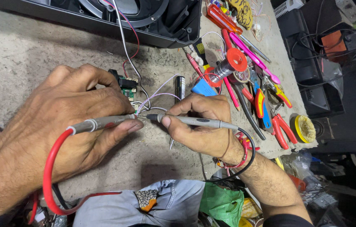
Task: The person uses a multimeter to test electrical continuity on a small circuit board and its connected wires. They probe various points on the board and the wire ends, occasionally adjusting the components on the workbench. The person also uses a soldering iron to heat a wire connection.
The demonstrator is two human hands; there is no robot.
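Two test probes met tip to tip over a small circuit board.

The left hand [66, 120] gripped the red-leaded probe [102, 122], its long axis level and tip pointing right. The right hand [201, 126] gripped the black-leaded probe [195, 121], level, tip pointing left. Both tips sat near the circuit board [128, 90] on the table [26, 54], with a solder spool [228, 65] and pliers [281, 128] well to the right.

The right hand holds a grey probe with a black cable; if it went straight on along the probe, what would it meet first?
Probably the tip of the red-cabled probe in the left hand; the right hand points its probe leftward at it, beside thin wires. Depth is unclear.
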